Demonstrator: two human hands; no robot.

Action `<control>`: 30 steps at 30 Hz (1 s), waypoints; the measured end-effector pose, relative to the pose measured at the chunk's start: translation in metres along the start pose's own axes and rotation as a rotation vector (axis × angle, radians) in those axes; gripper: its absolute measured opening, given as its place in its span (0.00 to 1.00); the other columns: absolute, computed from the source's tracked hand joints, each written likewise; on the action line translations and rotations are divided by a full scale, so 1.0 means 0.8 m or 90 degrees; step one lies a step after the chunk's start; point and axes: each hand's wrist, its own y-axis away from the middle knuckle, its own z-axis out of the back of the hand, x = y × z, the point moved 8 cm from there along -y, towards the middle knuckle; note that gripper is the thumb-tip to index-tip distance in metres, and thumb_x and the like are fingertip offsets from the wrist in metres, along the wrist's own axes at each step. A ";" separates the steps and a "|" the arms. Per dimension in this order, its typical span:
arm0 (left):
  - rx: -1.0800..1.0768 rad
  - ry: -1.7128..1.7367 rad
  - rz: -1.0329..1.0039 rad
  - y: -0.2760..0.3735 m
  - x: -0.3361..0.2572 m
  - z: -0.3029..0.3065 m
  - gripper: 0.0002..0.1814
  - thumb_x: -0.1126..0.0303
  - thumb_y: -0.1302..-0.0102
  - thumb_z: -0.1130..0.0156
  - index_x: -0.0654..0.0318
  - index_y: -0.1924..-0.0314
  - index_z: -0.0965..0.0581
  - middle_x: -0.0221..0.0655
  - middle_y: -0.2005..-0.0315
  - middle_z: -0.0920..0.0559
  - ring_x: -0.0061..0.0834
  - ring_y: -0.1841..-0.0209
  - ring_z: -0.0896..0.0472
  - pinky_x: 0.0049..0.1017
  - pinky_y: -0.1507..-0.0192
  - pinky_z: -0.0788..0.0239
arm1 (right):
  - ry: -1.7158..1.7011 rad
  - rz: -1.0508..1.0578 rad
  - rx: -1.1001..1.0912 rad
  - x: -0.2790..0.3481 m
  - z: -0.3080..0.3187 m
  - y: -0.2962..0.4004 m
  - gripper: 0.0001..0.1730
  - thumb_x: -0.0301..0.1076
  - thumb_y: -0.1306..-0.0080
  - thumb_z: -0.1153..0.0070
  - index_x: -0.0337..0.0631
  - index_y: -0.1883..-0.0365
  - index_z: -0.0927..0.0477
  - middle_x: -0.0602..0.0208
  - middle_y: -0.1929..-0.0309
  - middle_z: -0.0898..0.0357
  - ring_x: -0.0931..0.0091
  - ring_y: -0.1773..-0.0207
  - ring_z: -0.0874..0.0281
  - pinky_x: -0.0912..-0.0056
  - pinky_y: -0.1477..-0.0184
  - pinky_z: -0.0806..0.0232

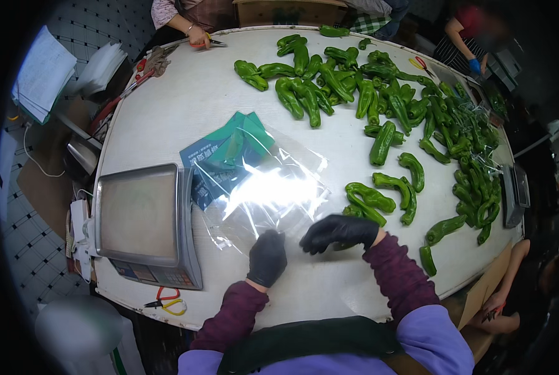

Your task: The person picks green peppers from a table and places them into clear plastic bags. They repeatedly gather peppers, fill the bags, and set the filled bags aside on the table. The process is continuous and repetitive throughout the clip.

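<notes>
My left hand, in a black glove, is closed on the near edge of a clear plastic bag that bears green and blue printing and lies on the white table. To its right, my right hand, gloved alike, is bent palm-down over a green pepper, which it mostly hides; whether it grips the pepper I cannot tell. Several green peppers lie just beyond that hand. A larger heap of peppers spreads over the far and right parts of the table.
A weighing scale stands at the left, with red and yellow snips near it. Another scale is at the right edge. Across the table a person's hand holds scissors. Other people are at the right.
</notes>
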 end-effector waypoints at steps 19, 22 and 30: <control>-0.004 -0.049 -0.012 0.024 0.012 -0.040 0.15 0.73 0.45 0.43 0.61 0.55 0.25 0.35 0.66 0.24 0.35 0.68 0.27 0.33 0.68 0.37 | 0.822 -0.060 -0.982 0.146 0.337 -0.103 0.56 0.48 0.56 0.33 0.66 0.31 0.53 0.45 0.35 0.49 0.51 0.48 0.32 0.49 0.54 0.32; -0.011 -0.057 -0.002 0.027 0.014 -0.042 0.12 0.72 0.44 0.42 0.60 0.58 0.24 0.35 0.66 0.24 0.35 0.67 0.27 0.32 0.67 0.36 | 0.792 -0.059 -0.936 0.112 0.296 -0.074 0.56 0.44 0.57 0.33 0.64 0.31 0.52 0.43 0.36 0.48 0.51 0.48 0.31 0.51 0.52 0.32; -0.105 0.070 0.017 0.025 0.027 -0.036 0.11 0.76 0.44 0.42 0.63 0.59 0.25 0.41 0.66 0.24 0.42 0.64 0.26 0.36 0.63 0.33 | -0.566 0.417 -0.359 0.003 0.088 0.069 0.38 0.45 0.38 0.48 0.44 0.33 0.46 0.51 0.41 0.37 0.58 0.40 0.35 0.58 0.52 0.29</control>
